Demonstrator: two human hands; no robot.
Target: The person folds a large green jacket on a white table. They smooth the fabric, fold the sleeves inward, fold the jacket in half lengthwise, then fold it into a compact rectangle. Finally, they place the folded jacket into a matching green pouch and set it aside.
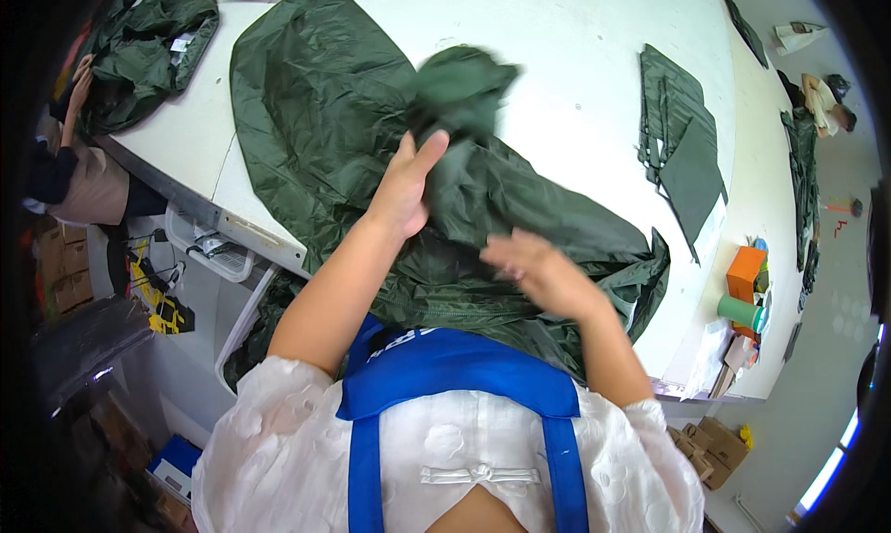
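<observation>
A dark green garment (316, 97) is lying rumpled across the near edge of the white table (575, 32), one blurred bunch of it rising beyond the person's left hand (406, 191), which is pressing up to the cloth, thumb raised, though I can't tell whether its fingers are gripping. The right hand (538, 268) is hovering or resting over the garment, fingers loosely outstretched, holding nothing I can see, while folded green pieces (687, 162) are lying toward the table's right edge.

Glossy crinkled cloth garment (302, 97), smooth table (594, 97)
</observation>
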